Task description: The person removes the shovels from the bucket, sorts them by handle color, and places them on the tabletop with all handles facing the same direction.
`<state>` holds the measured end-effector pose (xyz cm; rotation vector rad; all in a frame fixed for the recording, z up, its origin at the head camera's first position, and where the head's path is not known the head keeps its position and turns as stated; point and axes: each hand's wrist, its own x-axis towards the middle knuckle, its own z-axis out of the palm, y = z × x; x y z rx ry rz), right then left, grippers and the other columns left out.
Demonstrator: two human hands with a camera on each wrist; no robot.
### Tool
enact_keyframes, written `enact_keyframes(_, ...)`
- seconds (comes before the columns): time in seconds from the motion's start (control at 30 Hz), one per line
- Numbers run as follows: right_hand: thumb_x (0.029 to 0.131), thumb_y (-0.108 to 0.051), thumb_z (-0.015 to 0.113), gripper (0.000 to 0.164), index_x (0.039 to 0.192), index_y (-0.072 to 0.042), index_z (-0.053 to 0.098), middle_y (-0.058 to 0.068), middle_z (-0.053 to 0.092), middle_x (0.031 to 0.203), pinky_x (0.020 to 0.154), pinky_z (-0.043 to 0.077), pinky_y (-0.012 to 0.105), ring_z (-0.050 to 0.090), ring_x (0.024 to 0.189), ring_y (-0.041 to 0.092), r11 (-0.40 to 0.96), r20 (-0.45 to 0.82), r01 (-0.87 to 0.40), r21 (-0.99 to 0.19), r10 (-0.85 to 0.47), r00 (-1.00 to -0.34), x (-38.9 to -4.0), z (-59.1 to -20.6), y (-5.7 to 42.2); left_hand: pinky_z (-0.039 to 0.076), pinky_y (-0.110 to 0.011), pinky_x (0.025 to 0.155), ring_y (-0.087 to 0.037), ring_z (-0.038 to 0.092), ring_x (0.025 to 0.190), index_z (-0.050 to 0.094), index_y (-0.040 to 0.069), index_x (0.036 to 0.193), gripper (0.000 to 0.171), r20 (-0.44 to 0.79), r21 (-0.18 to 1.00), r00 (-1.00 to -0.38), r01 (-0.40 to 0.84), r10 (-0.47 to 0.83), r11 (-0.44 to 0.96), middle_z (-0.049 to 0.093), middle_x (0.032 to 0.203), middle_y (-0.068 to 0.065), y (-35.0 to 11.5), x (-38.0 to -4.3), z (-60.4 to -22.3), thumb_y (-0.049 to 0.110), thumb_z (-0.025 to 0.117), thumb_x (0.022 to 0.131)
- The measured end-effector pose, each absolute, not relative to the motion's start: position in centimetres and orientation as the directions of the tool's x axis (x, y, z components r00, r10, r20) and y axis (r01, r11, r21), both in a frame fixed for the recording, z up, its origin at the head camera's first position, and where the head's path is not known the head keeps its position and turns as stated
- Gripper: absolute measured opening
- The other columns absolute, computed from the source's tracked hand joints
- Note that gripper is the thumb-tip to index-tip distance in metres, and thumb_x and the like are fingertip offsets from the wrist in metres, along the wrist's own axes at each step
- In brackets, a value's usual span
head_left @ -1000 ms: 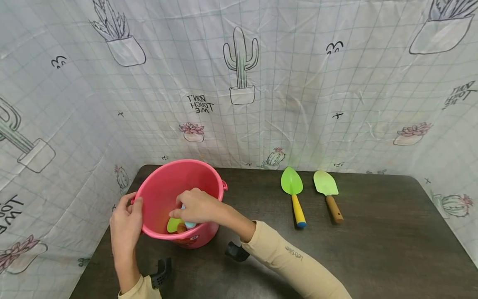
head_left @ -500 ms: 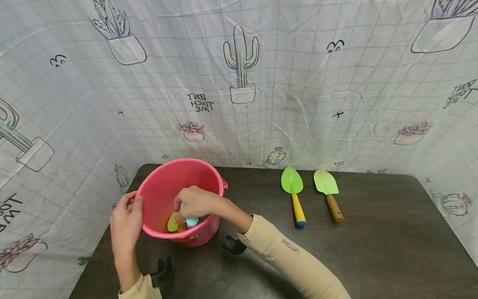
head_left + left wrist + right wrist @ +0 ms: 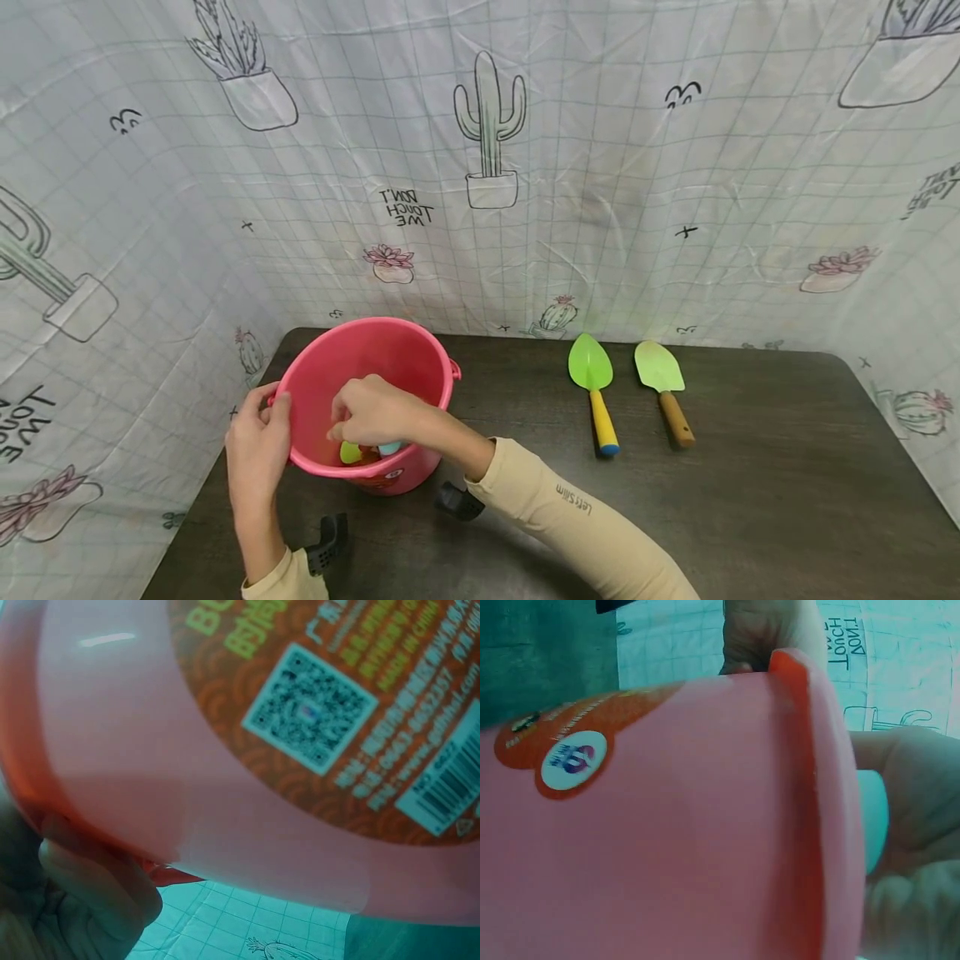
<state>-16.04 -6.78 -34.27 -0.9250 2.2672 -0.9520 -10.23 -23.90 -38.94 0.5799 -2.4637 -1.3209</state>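
Observation:
A pink bucket [image 3: 405, 479] stands on the dark table, tipped slightly. The left hand [image 3: 258, 446] grips its left rim, the thumb at the edge; in the left wrist view the fingers [image 3: 97, 881] press against the bucket wall. Inside the bucket is the right hand [image 3: 375, 412], bent downward with its fingertips near the inner left wall. Beneath it show a yellow-green piece [image 3: 350, 452], something brown, and a light blue rounded end [image 3: 390, 448]. That end [image 3: 873, 817] also appears beside the palm in the right wrist view. The right hand's grip is hidden.
To the right lie two hand trowels: one green with a yellow handle [image 3: 603, 423], one pale green with a wooden handle [image 3: 677, 419]. A cactus-print cloth [image 3: 600, 167] hangs behind the dark table [image 3: 787, 467] and along its sides.
Inside the bucket the right hand has shifted left, and its forearm has followed. The left hand keeps its hold on the rim. The whole view has shifted slightly.

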Motion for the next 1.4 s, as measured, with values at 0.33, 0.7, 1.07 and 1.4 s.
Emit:
enact_keyframes(0.33, 0.093, -0.016, 0.076, 0.026, 0.073, -0.01, 0.062, 0.0, 0.055, 0.057, 0.052, 0.047, 0.021, 0.054, 0.05, 0.013, 0.619, -0.28, -0.477, -0.624, -0.747, -0.603, -15.9, -33.9, -7.3, 0.046, -0.026, 0.051, -0.022, 0.066, 0.068, 0.054, -0.004, 0.142, 0.045, 0.071, 0.84, -0.881, -0.2, -0.468, 0.504, 0.071, 0.106, -0.03, -23.7, -10.1, -38.9, 0.026, 0.047, 0.109)
enact_keyframes(0.7, 0.084, -0.008, 0.076, 0.014, 0.074, -0.006, 0.066, 0.003, 0.06, 0.062, 0.056, 0.049, 0.021, 0.056, 0.053, 0.012, 0.591, -0.363, -0.377, -0.713, -0.771, -0.523, -17.5, -35.7, -7.2, 0.047, -0.023, 0.054, -0.037, 0.069, 0.083, 0.052, -0.005, 0.144, 0.049, 0.068, 0.84, -0.877, -0.207, -0.475, 0.502, 0.068, 0.115, -0.033, -23.7, -10.2, -39.1, 0.028, 0.047, 0.109)
enact_keyframes(1.07, 0.083, -0.006, 0.072, 0.02, 0.066, -0.007, 0.06, 0.001, 0.056, 0.06, 0.055, 0.045, 0.021, 0.051, 0.054, 0.012, 0.552, -0.436, -0.211, -0.807, -0.798, -0.417, -18.4, -36.8, -7.1, 0.049, -0.022, 0.056, -0.039, 0.071, 0.09, 0.051, -0.004, 0.146, 0.05, 0.046, 0.844, -0.879, -0.22, -0.474, 0.489, 0.068, 0.119, -0.033, -23.8, -10.0, -39.3, 0.031, 0.046, 0.11)
enact_keyframes(1.4, 0.082, -0.006, 0.072, 0.022, 0.064, -0.007, 0.06, 0.002, 0.053, 0.059, 0.055, 0.043, 0.021, 0.049, 0.053, 0.012, 0.523, -0.415, -0.204, -0.827, -0.814, -0.407, -18.4, -37.0, -6.8, 0.049, -0.02, 0.055, -0.042, 0.072, 0.094, 0.051, -0.004, 0.146, 0.049, 0.041, 0.848, -0.88, -0.22, -0.473, 0.483, 0.067, 0.121, -0.034, -23.9, -9.9, -39.5, 0.03, 0.045, 0.11)
